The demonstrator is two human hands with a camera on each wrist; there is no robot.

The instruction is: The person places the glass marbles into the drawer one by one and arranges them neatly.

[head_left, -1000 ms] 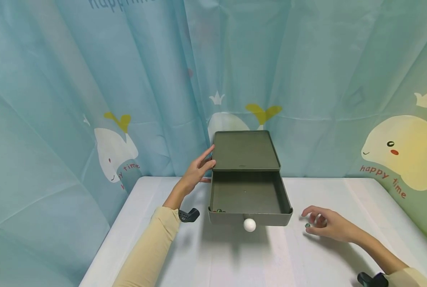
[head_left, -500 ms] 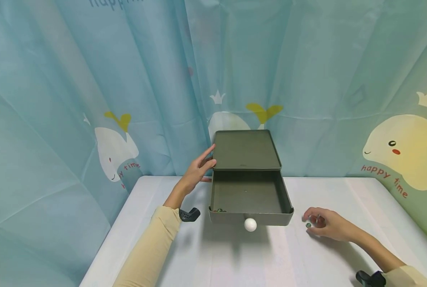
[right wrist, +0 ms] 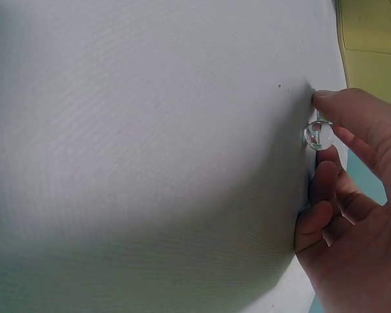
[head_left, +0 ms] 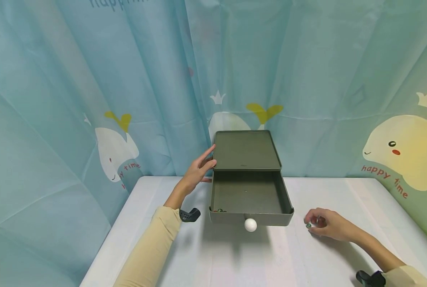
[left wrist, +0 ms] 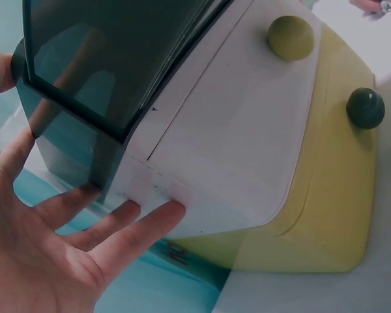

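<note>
A small drawer cabinet stands at the back of the table, its dark green top drawer (head_left: 251, 219) pulled out, with a white knob (head_left: 250, 225) in front. Several small marbles (head_left: 220, 210) lie in that drawer's front left corner. My left hand (head_left: 194, 175) rests with spread fingers against the cabinet's left side; in the left wrist view its fingertips touch the green and white tiers. On the right of the table, my right hand (head_left: 332, 225) pinches a clear glass marble (right wrist: 319, 135) with green in it between thumb and forefinger, low at the tabletop. The other fingers are curled.
Below the green tier are a white drawer (left wrist: 241, 124) with an olive knob and a yellow drawer (left wrist: 339, 169) with a dark green knob. A curtain (head_left: 156, 79) with whale prints hangs right behind the white table (head_left: 328, 263).
My right thumb and forefinger have closed in around the marble, the fingertips drawing slightly to the right. The left hand and the open drawer have stayed put.
</note>
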